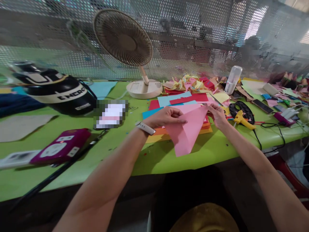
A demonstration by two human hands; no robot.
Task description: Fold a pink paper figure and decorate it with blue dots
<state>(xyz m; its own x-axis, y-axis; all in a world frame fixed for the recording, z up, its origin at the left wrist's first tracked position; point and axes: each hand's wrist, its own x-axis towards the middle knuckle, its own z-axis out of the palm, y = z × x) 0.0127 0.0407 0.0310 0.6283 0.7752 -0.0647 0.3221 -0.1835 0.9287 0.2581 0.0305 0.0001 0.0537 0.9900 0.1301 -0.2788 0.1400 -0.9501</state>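
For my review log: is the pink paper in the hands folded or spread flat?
Folded over, it seems: a slanted edge crosses the pink paper like a flap; creasing unclear.

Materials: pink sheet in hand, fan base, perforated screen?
Pink sheet: likely paper, matte; thin, folded over, no shine.
Fan base: probably plastic, smooth, off-white, rounded edge.
Perforated screen: perhaps metal, greyish sheen around regular holes; plastic possible.

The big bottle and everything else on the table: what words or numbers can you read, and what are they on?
"ENER", then a curved letter, perhaps G: on the black bottle's pale band.
Too small to read: the patch below that word.
Blurred: the phone screen.
Too small or blurred: any print on the purple power strip.
No writing shows on the pink paper.
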